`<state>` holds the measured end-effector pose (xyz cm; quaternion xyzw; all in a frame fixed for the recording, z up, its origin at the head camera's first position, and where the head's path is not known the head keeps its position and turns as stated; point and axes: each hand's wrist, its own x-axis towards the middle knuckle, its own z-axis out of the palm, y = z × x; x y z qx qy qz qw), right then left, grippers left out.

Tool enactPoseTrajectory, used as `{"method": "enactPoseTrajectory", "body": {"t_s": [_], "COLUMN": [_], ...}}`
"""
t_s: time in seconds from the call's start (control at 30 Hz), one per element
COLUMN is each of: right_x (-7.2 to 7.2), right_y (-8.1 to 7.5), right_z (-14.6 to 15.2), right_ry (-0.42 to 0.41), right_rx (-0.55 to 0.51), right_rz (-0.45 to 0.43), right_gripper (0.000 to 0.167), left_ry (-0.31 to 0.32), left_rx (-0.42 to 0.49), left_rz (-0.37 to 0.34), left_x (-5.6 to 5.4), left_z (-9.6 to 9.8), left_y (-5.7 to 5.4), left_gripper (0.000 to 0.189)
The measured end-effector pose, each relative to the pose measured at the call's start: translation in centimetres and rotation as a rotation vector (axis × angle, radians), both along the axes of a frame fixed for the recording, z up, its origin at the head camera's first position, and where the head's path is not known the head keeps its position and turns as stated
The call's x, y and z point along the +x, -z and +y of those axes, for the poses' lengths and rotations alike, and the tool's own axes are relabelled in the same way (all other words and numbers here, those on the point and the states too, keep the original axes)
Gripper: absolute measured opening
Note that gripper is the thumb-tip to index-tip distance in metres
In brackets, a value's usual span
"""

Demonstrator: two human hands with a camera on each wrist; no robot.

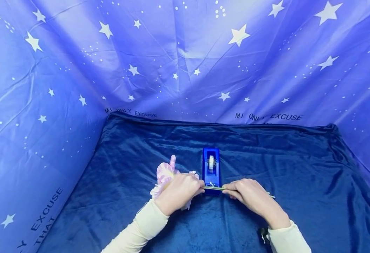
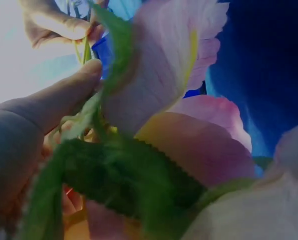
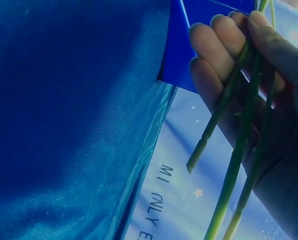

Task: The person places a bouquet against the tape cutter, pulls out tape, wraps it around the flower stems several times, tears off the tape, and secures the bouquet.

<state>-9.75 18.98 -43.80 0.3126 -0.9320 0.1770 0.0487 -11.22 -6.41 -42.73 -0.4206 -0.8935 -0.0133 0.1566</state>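
Pink and white artificial flowers [image 1: 165, 173] spread out around my left hand [image 1: 182, 189], which grips their green stems [image 1: 214, 188] just below the blossoms. Farther down, my right hand [image 1: 251, 196] pinches the same stems between thumb and fingers. Between the hands the bundle runs level across the near end of a blue tape dispenser [image 1: 211, 151] with a roll of tape [image 1: 211, 163] in it. In the right wrist view three stem ends [image 3: 238, 135] fan out past the palm. Large petals [image 2: 158, 65] and leaves [image 2: 129, 175] hide much of the left fingers in the left wrist view.
Dark blue velvety cloth [image 1: 134, 140] covers the work surface, with wrinkles along its back edge. Purple-blue curtains [image 1: 185, 84] with white stars enclose the back and sides. A small black object [image 1: 262, 234] shows beside the right sleeve.
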Motion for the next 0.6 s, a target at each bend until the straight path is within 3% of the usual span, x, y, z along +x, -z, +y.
{"method": "enactPoseTrajectory", "body": {"t_s": [0.27,0.47,0.6], "right_x": [0.4,0.2,0.1], "right_y": [0.6,0.6,0.8], "right_z": [0.0,0.1,0.1], "right_ry": [-0.021,-0.004,0.01], "right_rx": [0.002,0.009,0.025], "right_rz": [0.003,-0.037,-0.075], "right_gripper": [0.012,0.012,0.013], "left_ry": [0.015,-0.003,-0.001], "left_rx": [-0.005,0.006,-0.042], "left_rz": [-0.002,0.04,0.095], "left_x": [0.6,0.5,0.6], "left_z": [-0.2,0.2,0.3], "left_y": [1.1,1.7,2.1], "left_gripper": [0.013,0.016,0.015]}}
